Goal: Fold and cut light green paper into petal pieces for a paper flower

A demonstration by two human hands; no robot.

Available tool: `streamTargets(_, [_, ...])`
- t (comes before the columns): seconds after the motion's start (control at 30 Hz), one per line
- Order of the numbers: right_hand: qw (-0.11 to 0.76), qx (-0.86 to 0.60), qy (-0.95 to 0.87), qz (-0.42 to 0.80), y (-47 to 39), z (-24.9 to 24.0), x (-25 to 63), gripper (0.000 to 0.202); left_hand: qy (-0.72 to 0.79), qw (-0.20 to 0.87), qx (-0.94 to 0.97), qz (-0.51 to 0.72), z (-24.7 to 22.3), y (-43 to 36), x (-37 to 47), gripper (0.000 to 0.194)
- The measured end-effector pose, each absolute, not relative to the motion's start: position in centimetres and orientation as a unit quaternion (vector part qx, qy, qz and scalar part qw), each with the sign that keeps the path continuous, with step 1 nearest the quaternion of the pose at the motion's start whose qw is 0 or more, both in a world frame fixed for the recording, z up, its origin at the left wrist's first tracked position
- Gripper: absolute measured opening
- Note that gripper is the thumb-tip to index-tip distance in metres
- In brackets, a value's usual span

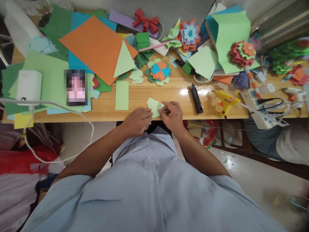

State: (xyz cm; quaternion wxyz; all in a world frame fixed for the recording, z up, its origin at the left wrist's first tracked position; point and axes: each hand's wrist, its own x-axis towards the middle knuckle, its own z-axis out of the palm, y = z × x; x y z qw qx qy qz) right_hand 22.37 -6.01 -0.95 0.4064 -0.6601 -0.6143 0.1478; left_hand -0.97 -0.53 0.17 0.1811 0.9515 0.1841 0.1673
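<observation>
A small folded piece of light green paper (154,106) lies at the table's front edge between my hands. My right hand (173,115) pinches its right corner between thumb and fingers. My left hand (138,120) rests at its lower left side, fingers together and touching the paper; its thumb is hidden. Left of them lies a light green paper strip (122,95). Beyond the hands sits a paper flower (159,71) in green, orange and blue. To the right are a black utility knife (196,99) and a yellow glue gun (225,101).
Orange paper (94,48) and green sheets cover the back left. A white power bank (29,87) with a cable and a phone (76,87) lie at left. Finished paper flowers (190,33) and a red bow (145,21) stand behind. At right is a power strip (259,108) with cables.
</observation>
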Motion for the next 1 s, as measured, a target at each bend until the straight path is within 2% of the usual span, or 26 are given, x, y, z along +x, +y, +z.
streamTargets(0.53, [0.402,-0.663,-0.613,0.154,-6.1,-0.8,22.4,0.032,0.149,0.139,0.964,0.170,-0.9,-0.4,-1.5,0.030])
streamTargets(0.7, [0.421,-0.650,-0.614,0.148,-6.1,-1.0,22.4,0.032,0.141,0.111,0.972,0.151,-0.6,-0.5,-1.7,0.029])
streamTargets(1.0, [0.405,-0.663,-0.611,0.152,-6.1,-0.9,22.3,0.031,0.130,0.105,0.975,0.143,0.1,-0.5,-1.9,0.026])
